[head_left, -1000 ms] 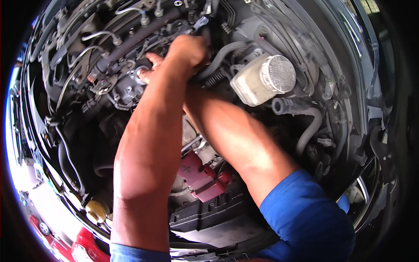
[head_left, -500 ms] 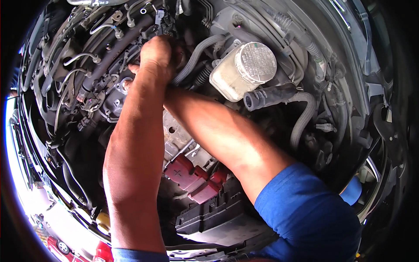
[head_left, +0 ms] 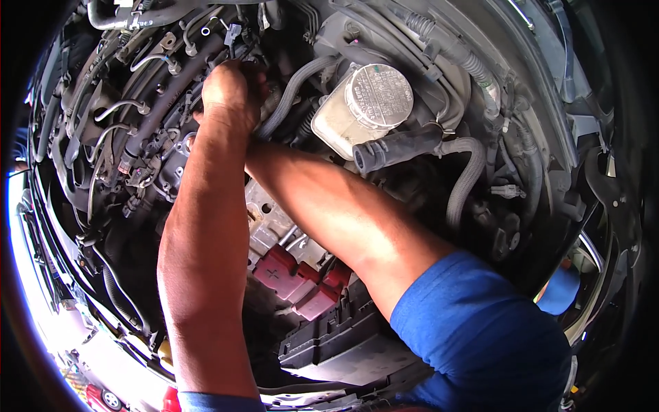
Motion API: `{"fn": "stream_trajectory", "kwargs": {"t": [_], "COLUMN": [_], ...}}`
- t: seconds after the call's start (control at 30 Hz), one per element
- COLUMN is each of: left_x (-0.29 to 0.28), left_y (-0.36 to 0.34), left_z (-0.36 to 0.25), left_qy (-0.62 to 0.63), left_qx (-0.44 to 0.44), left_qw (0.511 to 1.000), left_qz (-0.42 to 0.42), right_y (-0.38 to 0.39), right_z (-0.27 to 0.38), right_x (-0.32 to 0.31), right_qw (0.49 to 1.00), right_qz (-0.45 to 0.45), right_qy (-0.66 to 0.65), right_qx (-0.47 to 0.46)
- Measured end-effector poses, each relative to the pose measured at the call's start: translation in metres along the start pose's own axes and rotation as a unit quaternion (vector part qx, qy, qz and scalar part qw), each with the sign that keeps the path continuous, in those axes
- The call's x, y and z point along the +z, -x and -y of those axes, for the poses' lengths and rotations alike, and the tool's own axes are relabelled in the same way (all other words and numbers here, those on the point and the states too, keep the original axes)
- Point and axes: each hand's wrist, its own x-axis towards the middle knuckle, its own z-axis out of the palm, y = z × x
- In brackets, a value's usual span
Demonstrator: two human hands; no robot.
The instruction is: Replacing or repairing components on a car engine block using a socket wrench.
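Note:
My left hand (head_left: 226, 88) is deep among the hoses and wiring at the far left of an engine bay. Its fingers curl closed, and whatever they grip is hidden. My right forearm (head_left: 336, 209) crosses beneath my left wrist, so my right hand is mostly covered. A fingertip (head_left: 191, 142) shows left of my left forearm, but I cannot tell which hand it belongs to. Just beyond my left hand stands a grey wiring connector (head_left: 233, 34). A braided hose (head_left: 292, 93) runs close by on the right.
A whitish fluid reservoir (head_left: 379, 97) with a round cap stands right of my hands, beside an open-ended black hose (head_left: 395, 150). Nearer lie a red battery terminal cover (head_left: 276, 272) and a black box (head_left: 343, 336). Metal pipes (head_left: 122, 108) line the left.
The view has shifted slightly, so the engine parts sit a little further left. My hands remain at the same place, the left still closed.

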Motion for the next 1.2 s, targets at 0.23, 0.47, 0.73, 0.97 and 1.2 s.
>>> {"fn": "stream_trajectory", "kwargs": {"t": [0.23,0.47,0.73,0.97,1.2], "left_x": [0.004,0.006,-0.006,-0.019,-0.122], "left_y": [0.004,0.007,0.007,0.065,0.131], "left_z": [-0.004,-0.01,-0.007,0.0,0.028], "left_qy": [-0.011,-0.025,-0.549,-0.663,-0.642], "left_qx": [0.006,-0.012,0.121,0.318,0.385], "left_qw": [1.0,0.999,0.827,0.674,0.643], "left_qz": [-0.014,-0.03,0.004,-0.071,-0.163], "right_y": [0.003,0.002,0.002,0.022,0.007], "right_z": [0.001,0.0,-0.003,0.009,0.019], "right_x": [-0.001,0.002,0.01,0.004,0.0], "right_qw": [1.0,1.0,0.999,0.995,0.988], "right_qz": [0.0,-0.001,-0.001,0.001,-0.034], "right_qy": [-0.005,-0.013,-0.037,-0.097,-0.14], "right_qx": [0.001,0.002,-0.013,0.003,-0.059]}}
